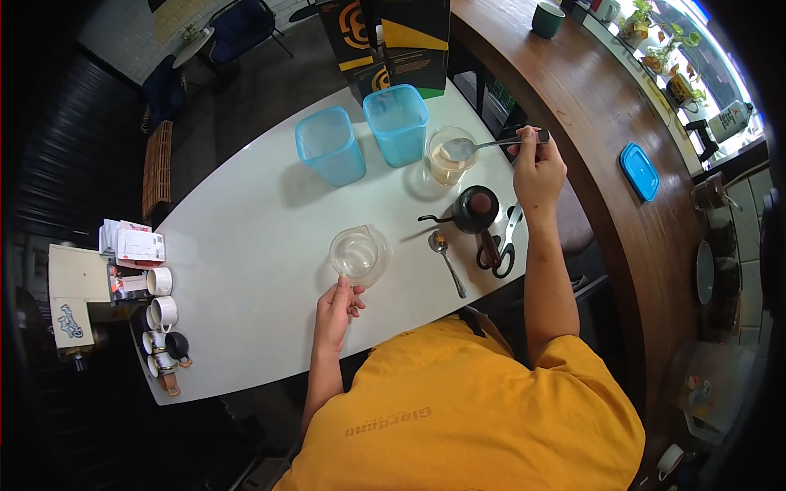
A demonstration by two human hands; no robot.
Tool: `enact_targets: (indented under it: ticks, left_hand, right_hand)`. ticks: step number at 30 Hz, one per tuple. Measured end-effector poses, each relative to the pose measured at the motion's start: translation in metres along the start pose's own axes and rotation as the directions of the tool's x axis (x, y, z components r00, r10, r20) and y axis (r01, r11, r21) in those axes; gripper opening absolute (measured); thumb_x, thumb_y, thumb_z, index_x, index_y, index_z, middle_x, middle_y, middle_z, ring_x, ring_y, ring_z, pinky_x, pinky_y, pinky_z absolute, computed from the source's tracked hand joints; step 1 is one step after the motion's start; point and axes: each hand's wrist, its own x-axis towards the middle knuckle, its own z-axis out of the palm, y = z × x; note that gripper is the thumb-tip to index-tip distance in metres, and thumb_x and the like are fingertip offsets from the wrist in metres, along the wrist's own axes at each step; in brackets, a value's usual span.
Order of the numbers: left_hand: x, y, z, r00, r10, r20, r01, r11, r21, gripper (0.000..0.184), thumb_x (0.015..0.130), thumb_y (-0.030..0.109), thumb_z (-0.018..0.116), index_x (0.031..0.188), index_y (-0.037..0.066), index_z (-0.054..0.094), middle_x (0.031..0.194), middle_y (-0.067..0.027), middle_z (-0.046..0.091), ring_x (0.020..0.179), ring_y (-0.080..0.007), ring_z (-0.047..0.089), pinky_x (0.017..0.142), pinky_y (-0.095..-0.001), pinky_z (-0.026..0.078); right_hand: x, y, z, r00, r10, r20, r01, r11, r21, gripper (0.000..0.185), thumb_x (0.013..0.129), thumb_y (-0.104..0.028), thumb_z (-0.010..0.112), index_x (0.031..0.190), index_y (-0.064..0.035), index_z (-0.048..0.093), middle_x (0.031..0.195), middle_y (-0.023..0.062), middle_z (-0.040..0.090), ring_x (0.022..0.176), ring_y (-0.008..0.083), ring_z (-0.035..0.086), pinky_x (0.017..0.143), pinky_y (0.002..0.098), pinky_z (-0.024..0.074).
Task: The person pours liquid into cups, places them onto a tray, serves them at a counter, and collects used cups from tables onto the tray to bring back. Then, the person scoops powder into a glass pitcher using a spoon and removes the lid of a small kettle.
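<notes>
My left hand pinches the near edge of a clear glass beaker on the white table. Up at the right, my right hand grips the handle of a metal spoon. The spoon's bowl is over a clear cup with something beige in it; whether they touch I cannot tell. Just below that cup stands a small black gooseneck kettle with a dark knob. A smaller spoon with brownish bits in its bowl lies nearby. Black-handled scissors rest beside the kettle, partly hidden by it.
Two blue translucent containers stand behind the beaker. Black and yellow boxes rise at the far edge. White cups line the left end. A wooden counter curves along the right, bearing a blue lid and a green cup.
</notes>
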Motion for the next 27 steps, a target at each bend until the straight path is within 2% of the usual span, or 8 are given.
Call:
enact_targets:
  ticks: [2, 9, 19, 25, 27]
  left_hand:
    - [0.001, 0.003, 0.002, 1.000, -0.011, -0.003, 0.011, 1.000, -0.016, 0.050, 0.102, 0.048, 0.047, 0.085, 0.003, 0.061, 0.093, -0.0097, 0.066, 0.070, -0.0111, 0.057, 0.061, -0.0248, 0.044]
    - [0.011, 0.010, 0.007, 0.999, -0.006, 0.041, 0.005, 1.000, 0.010, 0.050, 0.101, 0.050, 0.046, 0.085, 0.004, 0.060, 0.092, -0.0103, 0.066, 0.069, -0.0103, 0.057, 0.059, -0.0236, 0.044]
    - [0.010, 0.008, 0.008, 0.999, -0.035, 0.022, 0.035, 0.999, -0.001, 0.049, 0.101, 0.050, 0.046, 0.085, 0.005, 0.060, 0.093, -0.0101, 0.065, 0.069, -0.0103, 0.056, 0.059, -0.0238, 0.044]
    - [0.012, 0.013, 0.008, 0.999, -0.039, 0.016, 0.040, 0.999, -0.006, 0.051, 0.101, 0.051, 0.047, 0.085, 0.004, 0.060, 0.092, -0.0099, 0.065, 0.069, -0.0110, 0.056, 0.060, -0.0245, 0.044]
    - [0.013, 0.015, 0.009, 0.999, -0.043, 0.012, 0.044, 0.999, -0.007, 0.051, 0.101, 0.051, 0.047, 0.084, 0.004, 0.060, 0.091, -0.0099, 0.065, 0.068, -0.0111, 0.056, 0.059, -0.0247, 0.043]
  right_hand:
    - [0.000, -0.002, -0.001, 1.000, 0.001, -0.016, -0.001, 1.000, 0.017, 0.023, 0.099, -0.020, 0.056, 0.094, 0.0002, 0.066, 0.070, 0.0061, 0.069, 0.068, 0.0115, 0.069, 0.062, 0.0254, 0.0504]
    - [-0.004, -0.004, -0.001, 0.996, -0.070, -0.055, 0.071, 0.997, 0.010, 0.023, 0.100, -0.018, 0.054, 0.096, 0.0015, 0.065, 0.071, 0.0072, 0.069, 0.069, 0.0120, 0.070, 0.061, 0.0249, 0.0505]
    - [-0.010, 0.005, 0.000, 0.998, -0.043, -0.055, 0.042, 0.999, -0.033, 0.024, 0.101, -0.020, 0.053, 0.098, -0.0006, 0.066, 0.071, 0.0073, 0.069, 0.070, 0.0119, 0.070, 0.062, 0.0245, 0.0504]
    - [-0.010, 0.007, -0.001, 0.995, 0.016, -0.099, -0.010, 0.998, 0.066, 0.023, 0.101, -0.018, 0.054, 0.097, 0.0017, 0.066, 0.072, 0.0052, 0.067, 0.068, 0.0091, 0.066, 0.063, 0.0232, 0.0493]
    - [-0.011, 0.000, -0.004, 0.991, 0.031, -0.130, -0.007, 0.983, 0.184, 0.023, 0.101, -0.017, 0.053, 0.097, 0.0028, 0.065, 0.078, 0.0039, 0.066, 0.069, 0.0081, 0.064, 0.064, 0.0222, 0.0485]
